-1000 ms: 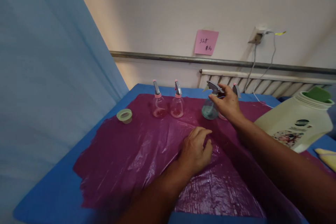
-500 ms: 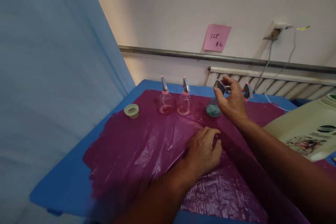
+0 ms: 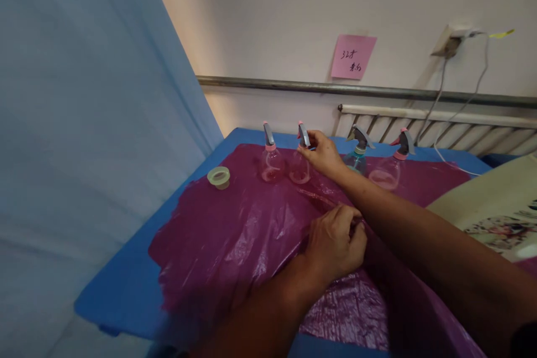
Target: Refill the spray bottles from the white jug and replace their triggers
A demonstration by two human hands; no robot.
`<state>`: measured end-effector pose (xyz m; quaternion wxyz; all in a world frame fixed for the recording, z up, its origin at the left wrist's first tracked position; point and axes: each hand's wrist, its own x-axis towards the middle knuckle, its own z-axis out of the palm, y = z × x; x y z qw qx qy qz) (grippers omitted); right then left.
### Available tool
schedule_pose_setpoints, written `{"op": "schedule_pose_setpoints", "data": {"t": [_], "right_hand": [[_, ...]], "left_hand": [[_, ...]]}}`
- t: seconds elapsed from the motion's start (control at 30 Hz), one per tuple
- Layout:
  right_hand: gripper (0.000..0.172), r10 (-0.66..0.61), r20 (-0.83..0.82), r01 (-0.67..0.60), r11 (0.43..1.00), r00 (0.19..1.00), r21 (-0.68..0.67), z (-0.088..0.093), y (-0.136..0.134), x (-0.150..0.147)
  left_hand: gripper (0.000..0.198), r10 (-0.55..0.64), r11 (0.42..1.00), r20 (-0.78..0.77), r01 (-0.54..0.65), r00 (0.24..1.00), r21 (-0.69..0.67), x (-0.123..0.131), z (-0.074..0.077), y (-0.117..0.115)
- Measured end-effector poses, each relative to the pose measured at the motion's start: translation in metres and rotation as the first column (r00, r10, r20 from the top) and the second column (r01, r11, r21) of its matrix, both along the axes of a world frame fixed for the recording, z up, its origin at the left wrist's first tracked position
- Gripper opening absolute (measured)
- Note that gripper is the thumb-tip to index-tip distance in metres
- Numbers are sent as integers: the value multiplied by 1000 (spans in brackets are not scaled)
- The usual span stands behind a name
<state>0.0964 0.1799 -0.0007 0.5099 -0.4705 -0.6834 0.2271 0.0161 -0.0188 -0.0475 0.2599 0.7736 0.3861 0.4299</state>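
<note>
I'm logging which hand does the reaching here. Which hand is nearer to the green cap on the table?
Left, narrowly. The left hand rests on the purple sheet, right of and nearer the camera than the green cap; the right hand is far to its right, by the bottles.

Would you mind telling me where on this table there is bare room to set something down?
Free: the purple plastic sheet between the green ring-shaped cap and the left hand. Crowded: the back edge, where four clear spray bottles stand and the right hand touches the second.

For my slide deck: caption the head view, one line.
Right hand grasps second pink spray bottle; left hand rests on purple plastic sheet.
</note>
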Motion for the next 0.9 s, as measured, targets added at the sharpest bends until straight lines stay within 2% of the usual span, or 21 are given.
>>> {"op": "schedule_pose_setpoints", "data": {"t": [0.07, 0.17, 0.27, 0.37, 0.43, 0.5, 0.6, 0.67, 0.83, 0.9], "right_hand": [[48, 6, -30, -6, 1000, 1000, 16, 4, -9, 2], [50, 15, -76, -10, 998, 997, 64, 16, -39, 17], [51, 13, -107, 1, 992, 994, 128, 29, -84, 44], [55, -84, -85, 91, 992, 993, 85, 31, -133, 75], [61, -145, -115, 153, 986, 983, 61, 24, -160, 91], [61, -167, -154, 175, 984, 974, 36, 14, -181, 101], [62, -184, -246, 191, 982, 952, 2, -3, -201, 102], [65, -218, -270, 218, 975, 938, -28, -14, -211, 98], [66, -298, -219, 290, 955, 929, -69, -35, -225, 91], [64, -291, -197, 283, 957, 936, -70, -40, -228, 89]], "left_hand": [[13, 6, 1000, 29, -7, 1000, 19, 0, 1, -2], [7, 22, 997, 80, -28, 997, 70, -1, 5, -4], [4, 30, 987, 132, -50, 991, 150, -3, 10, -5], [7, 25, 963, 194, -76, 981, 260, -7, 15, -5], [15, 20, 941, 231, -96, 973, 325, -10, 17, -5], [32, 33, 928, 224, -113, 974, 356, -13, 16, -5], [66, 56, 928, 126, -98, 990, 360, -15, 9, -5], [79, 38, 937, 65, -59, 997, 345, -14, 4, -6], [73, -5, 957, 70, -16, 998, 289, -14, -6, -4], [72, -7, 962, 59, -10, 998, 273, -16, -12, -2]]}}
